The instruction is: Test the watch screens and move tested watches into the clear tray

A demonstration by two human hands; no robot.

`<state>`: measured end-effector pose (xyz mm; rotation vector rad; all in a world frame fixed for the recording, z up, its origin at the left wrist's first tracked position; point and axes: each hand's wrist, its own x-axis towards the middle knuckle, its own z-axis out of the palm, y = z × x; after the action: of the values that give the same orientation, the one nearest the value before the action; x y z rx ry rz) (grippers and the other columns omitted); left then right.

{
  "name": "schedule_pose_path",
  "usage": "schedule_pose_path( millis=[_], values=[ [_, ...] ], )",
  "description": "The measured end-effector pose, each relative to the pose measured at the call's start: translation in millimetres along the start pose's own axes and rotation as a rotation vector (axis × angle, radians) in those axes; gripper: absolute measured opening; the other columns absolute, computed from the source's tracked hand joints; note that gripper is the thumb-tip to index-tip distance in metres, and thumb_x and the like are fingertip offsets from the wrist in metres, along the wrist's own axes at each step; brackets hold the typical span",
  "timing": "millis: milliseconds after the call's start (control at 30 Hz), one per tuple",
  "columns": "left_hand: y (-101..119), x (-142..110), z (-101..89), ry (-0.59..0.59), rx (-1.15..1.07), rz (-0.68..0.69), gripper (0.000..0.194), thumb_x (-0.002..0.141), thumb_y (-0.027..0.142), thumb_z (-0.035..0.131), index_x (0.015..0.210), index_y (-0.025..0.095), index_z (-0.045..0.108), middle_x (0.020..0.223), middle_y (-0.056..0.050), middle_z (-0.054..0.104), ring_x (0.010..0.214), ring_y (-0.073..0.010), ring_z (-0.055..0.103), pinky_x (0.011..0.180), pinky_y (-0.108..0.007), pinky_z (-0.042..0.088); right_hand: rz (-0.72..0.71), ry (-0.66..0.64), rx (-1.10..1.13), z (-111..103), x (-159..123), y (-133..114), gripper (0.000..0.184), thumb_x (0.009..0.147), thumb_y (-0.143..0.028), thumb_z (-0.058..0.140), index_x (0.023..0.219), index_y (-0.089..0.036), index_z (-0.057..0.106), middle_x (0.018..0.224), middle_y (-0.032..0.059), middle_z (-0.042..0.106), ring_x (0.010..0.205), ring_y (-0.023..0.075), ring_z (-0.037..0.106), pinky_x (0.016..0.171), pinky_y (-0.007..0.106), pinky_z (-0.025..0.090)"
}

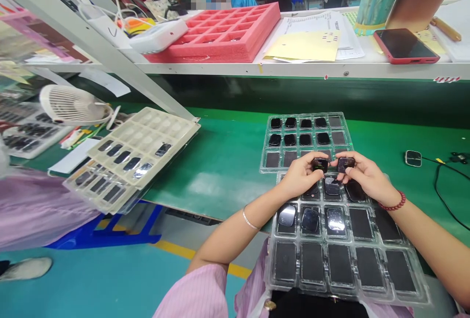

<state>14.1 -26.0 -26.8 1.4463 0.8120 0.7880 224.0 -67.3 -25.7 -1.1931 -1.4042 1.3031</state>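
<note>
My left hand [304, 173] pinches a dark square smartwatch body [320, 164] between thumb and fingers. Close beside it, my right hand [367, 175] grips a second dark watch body [345, 164]. Both are held up with their dark faces toward me, above the near clear plastic tray [407, 293]. Several watch bodies lie in that tray's upper rows, one of them a glossy dark piece [310, 220]; its lowest row shows bare black pads. Behind my hands, a far clear tray [263, 161] holds two rows of dark watch bodies [290, 123].
Left on the green bench [205, 161], cream trays [147, 127] carry dark pieces near a white fan [75, 104]. A wired watch-like device [413, 158] lies right. The shelf [227, 68] bears a red foam tray [235, 39], papers and a phone [406, 46]. People are behind.
</note>
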Motion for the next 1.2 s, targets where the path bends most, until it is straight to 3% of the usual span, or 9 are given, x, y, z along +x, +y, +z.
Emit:
schedule_pose_path(
  millis=[267,667,933,1100,1200],
  values=[
    [-0.4,2.6,-3.0,0.048,-0.043,0.028,0.033,0.077,0.015,0.061,0.110,0.016,0.061,0.097,-0.007,0.068,0.081,-0.0154,0.065,0.077,-0.030,0.054,-0.040,-0.076,-0.043,1.8,-2.4,0.5,0.033,0.090,-0.026,0.059,0.123,-0.024,0.055,0.121,0.0117,0.068,0.084,0.0206,0.072,0.075,0.039,0.060],
    [1.8,1.1,-2.5,0.018,-0.043,0.025,0.034,0.077,0.015,0.059,0.111,0.017,0.060,0.095,-0.006,0.066,0.075,-0.0134,0.063,0.076,-0.031,0.054,-0.040,-0.078,-0.046,0.2,-1.7,3.2,0.033,0.092,-0.031,0.058,0.124,-0.024,0.056,0.120,0.0119,0.069,0.083,0.0211,0.072,0.071,0.037,0.060],
    [1.9,0.7,-1.5,0.021,-0.026,0.025,0.045,0.074,0.010,0.060,0.118,0.018,0.057,0.102,-0.008,0.067,0.090,-0.0174,0.064,0.081,-0.031,0.053,-0.026,-0.088,-0.030,0.8,-2.2,2.6,0.034,0.090,-0.027,0.059,0.124,-0.025,0.056,0.121,0.0114,0.067,0.086,0.0210,0.072,0.072,0.036,0.060],
    [-1.2,1.0,-2.6,0.003,-0.016,0.021,0.039,0.077,0.013,0.058,0.116,0.017,0.059,0.098,-0.007,0.067,0.077,-0.0150,0.065,0.077,-0.031,0.054,-0.028,-0.080,-0.021,0.0,-1.7,4.1,0.032,0.092,-0.028,0.056,0.124,-0.024,0.056,0.119,0.0123,0.069,0.083,0.0207,0.073,0.070,0.036,0.060],
    [-2.7,1.2,-3.2,0.012,0.022,0.037,0.043,0.075,0.012,0.060,0.117,0.018,0.059,0.103,-0.007,0.067,0.082,-0.0161,0.065,0.077,-0.030,0.054,-0.025,-0.076,-0.004,0.7,-1.8,3.7,0.036,0.088,-0.024,0.061,0.124,-0.025,0.056,0.121,0.0117,0.068,0.086,0.0214,0.073,0.072,0.036,0.060]
  ],
)
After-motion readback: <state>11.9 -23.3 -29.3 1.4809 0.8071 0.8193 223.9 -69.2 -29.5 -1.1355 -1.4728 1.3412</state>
